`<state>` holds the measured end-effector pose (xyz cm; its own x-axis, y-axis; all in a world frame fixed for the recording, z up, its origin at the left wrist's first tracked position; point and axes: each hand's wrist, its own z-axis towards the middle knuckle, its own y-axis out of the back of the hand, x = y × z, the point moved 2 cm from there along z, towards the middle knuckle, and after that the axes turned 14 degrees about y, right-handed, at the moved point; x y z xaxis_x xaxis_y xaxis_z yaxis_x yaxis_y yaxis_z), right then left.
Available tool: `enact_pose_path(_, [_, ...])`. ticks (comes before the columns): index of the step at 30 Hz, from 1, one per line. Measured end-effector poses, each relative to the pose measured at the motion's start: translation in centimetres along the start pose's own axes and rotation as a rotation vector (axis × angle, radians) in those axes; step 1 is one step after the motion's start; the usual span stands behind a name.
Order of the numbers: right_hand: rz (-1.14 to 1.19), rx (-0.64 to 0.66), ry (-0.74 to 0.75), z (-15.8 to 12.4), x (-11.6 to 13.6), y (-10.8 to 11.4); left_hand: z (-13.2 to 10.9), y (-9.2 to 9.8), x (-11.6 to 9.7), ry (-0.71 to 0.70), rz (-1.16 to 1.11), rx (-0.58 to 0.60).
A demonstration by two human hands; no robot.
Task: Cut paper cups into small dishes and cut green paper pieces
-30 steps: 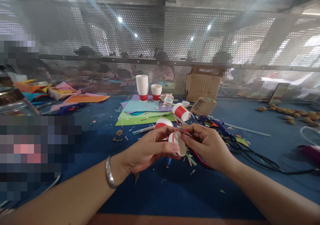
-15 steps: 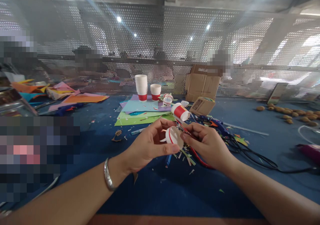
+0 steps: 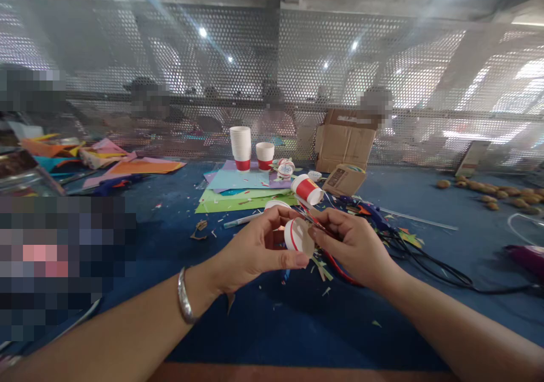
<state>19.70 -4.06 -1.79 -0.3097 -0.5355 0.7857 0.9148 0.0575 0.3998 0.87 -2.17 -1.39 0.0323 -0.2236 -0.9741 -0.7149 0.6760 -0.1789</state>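
My left hand (image 3: 261,243) is closed on a small cut-down paper cup (image 3: 302,239), white with a thin red line around it. The cup lies tilted, its open side facing right. My right hand (image 3: 355,240) grips a pair of scissors (image 3: 340,268), with a red handle below the palm and the blades pointing up-left by the cup's far edge. Whether the blades touch the paper I cannot tell. Behind my left fingers lies a curved white paper piece (image 3: 277,205). A red and white paper cup (image 3: 307,190) rests on its side just beyond my hands.
Stacked cups (image 3: 240,148) and a single cup (image 3: 264,156) stand on coloured paper sheets (image 3: 229,202). A cardboard box (image 3: 345,141) is at the back. To the right are a blue glue gun (image 3: 376,215), black cables (image 3: 442,274) and walnut-like brown objects (image 3: 501,192). Paper scraps litter the table.
The white strip that stuck out left of the cut-down cup is gone from there, and a curved white piece now shows behind my left fingers. The cup has shifted slightly right.
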Motion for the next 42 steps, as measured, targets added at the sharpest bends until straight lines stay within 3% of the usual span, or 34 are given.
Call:
enact_pose_path(9, [0.04,0.007,-0.003,0.01,-0.06,0.0,0.13,-0.13,0.17,0.06,-0.021,0.049])
enact_pose_path(26, [0.026,0.049,0.023,-0.05,0.04,0.01,-0.12,-0.37,-0.32,0.124,-0.118,0.024])
enact_pose_path(35, [0.091,0.036,0.043,-0.13,0.42,0.0,-0.39,0.07,-0.63,0.142,-0.142,0.087])
enact_pose_path(42, [0.097,0.032,0.067,0.0,0.59,0.05,-0.54,0.17,-0.77,0.159,-0.076,0.008])
